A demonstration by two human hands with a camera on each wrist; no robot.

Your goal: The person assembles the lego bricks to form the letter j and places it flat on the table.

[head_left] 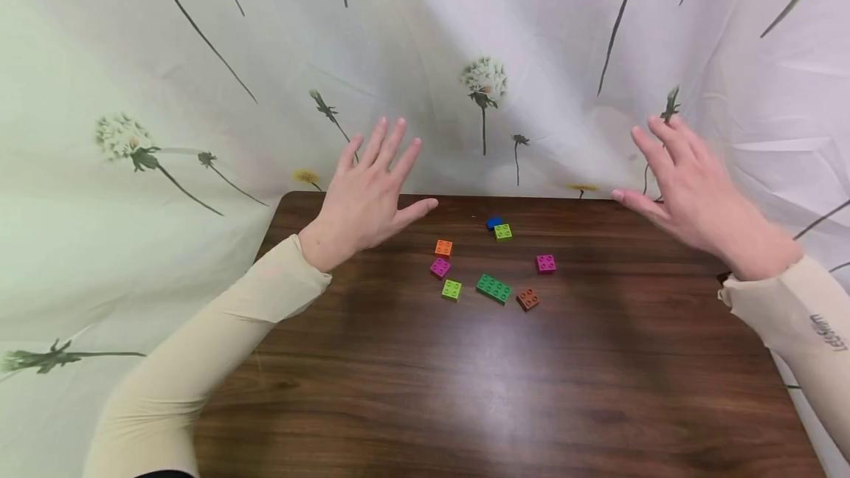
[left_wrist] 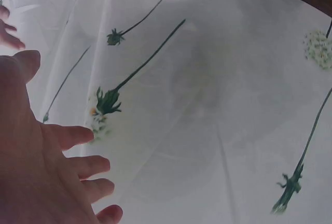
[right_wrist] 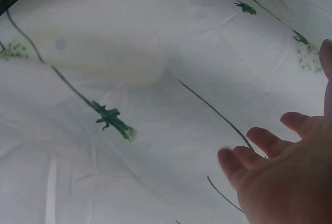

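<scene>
Dark table (head_left: 412, 404); my left hand (head_left: 367, 194) and right hand (head_left: 690, 190) hover spread, empty, above the bricks (head_left: 493, 288); a hasty reach might scatter them.

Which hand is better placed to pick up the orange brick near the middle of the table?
Left, probably. The left hand hovers open just up-left of the orange brick, thumb pointing toward it. The right hand, also open, hangs farther off, beyond the magenta brick.

Left hand (head_left: 367, 198) and right hand (head_left: 690, 194) hover spread above scattered bricks (head_left: 493, 288) on table (head_left: 505, 389).
</scene>
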